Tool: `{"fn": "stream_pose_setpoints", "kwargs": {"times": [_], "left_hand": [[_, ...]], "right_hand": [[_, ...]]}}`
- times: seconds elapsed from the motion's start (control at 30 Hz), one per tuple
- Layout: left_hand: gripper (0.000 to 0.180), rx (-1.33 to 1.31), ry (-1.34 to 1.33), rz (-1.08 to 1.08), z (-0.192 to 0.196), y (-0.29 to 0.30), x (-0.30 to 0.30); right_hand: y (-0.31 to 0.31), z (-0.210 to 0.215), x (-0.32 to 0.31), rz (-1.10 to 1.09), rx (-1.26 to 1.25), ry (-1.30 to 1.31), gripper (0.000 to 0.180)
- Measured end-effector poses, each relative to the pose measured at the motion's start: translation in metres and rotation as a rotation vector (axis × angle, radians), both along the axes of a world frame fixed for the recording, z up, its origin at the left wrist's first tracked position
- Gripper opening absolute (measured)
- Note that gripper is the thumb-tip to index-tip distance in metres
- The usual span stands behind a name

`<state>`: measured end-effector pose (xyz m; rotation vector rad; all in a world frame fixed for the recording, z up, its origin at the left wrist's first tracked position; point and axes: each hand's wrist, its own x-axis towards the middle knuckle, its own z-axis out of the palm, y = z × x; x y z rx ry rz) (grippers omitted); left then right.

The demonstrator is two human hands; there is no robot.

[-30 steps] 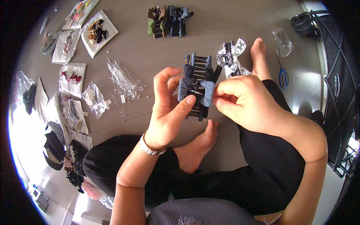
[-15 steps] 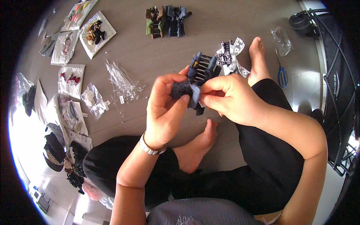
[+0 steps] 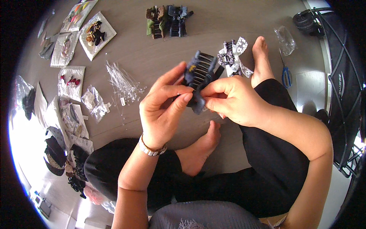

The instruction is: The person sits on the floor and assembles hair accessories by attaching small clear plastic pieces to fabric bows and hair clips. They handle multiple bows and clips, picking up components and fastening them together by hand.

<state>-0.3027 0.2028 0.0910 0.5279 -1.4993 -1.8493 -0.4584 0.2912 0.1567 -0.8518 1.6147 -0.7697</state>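
Observation:
Between my two hands is a dark blue hair claw clip (image 3: 201,68) with black teeth and a fabric bow, held up above the floor. My left hand (image 3: 164,103) pinches the clip's left side with thumb and fingers. My right hand (image 3: 236,100) grips the lower right part, fingertips pressed together at the bow; what exactly they pinch is partly hidden. Just beyond my right hand lies another claw clip with a white lace bow (image 3: 238,57). At the far side rest a green and brown claw clip (image 3: 156,23) and a blue one (image 3: 178,21).
Thin white plastic tag fasteners (image 3: 124,82) lie spread to the left. Packaged hair accessories (image 3: 97,36) line the far left, with black hair accessories (image 3: 76,168) by my left knee. Blue-handled scissors (image 3: 286,76) and a clear bag (image 3: 285,40) are at right, beside a black-framed rack (image 3: 339,87).
My left hand has shifted slightly left and its grip on the bow has changed. The claw clip has turned a little, while my right hand stays nearly in place.

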Motion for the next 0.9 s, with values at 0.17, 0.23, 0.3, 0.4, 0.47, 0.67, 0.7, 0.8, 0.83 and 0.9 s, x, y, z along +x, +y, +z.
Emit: {"fn": "stream_pose_setpoints", "kwargs": {"times": [0.17,0.23,0.3,0.4,0.47,0.67,0.7,0.8,0.83,0.9], "left_hand": [[0.009,-0.454,-0.331,0.118,0.011,-0.005,0.006],[0.008,-0.188,-0.203,0.066,0.014,-0.003,0.005],[0.008,0.106,-0.109,-0.027,0.019,-0.001,0.008],[0.012,0.094,-0.103,-0.095,0.025,-0.004,0.012],[0.015,0.138,-0.104,-0.096,0.031,-0.005,0.014],[0.013,0.397,0.043,-0.048,0.045,-0.004,0.019],[0.011,0.37,0.022,-0.05,0.046,-0.005,0.02],[0.006,0.244,-0.064,-0.051,0.052,-0.006,0.024],[0.007,0.128,-0.07,-0.055,0.053,-0.008,0.025],[0.01,-0.103,-0.081,-0.063,0.054,-0.011,0.025]], "right_hand": [[-0.003,-0.004,-0.004,-0.132,0.09,-0.211,0.011],[-0.004,-0.003,-0.007,-0.152,0.049,-0.324,0.013],[-0.005,0.002,-0.011,-0.174,0.056,-0.465,0.014],[-0.004,0.015,-0.018,-0.132,0.048,-0.461,0.016],[-0.004,0.022,-0.021,-0.097,0.011,-0.489,0.018],[-0.003,0.035,-0.012,0.0,-0.095,-0.515,0.015],[-0.003,0.037,-0.01,0.009,-0.144,-0.504,0.015],[-0.004,0.042,-0.007,0.054,-0.208,-0.384,0.012],[-0.005,0.044,-0.006,0.06,-0.223,-0.348,0.011],[-0.007,0.046,-0.006,0.123,-0.273,-0.184,0.01]]}}
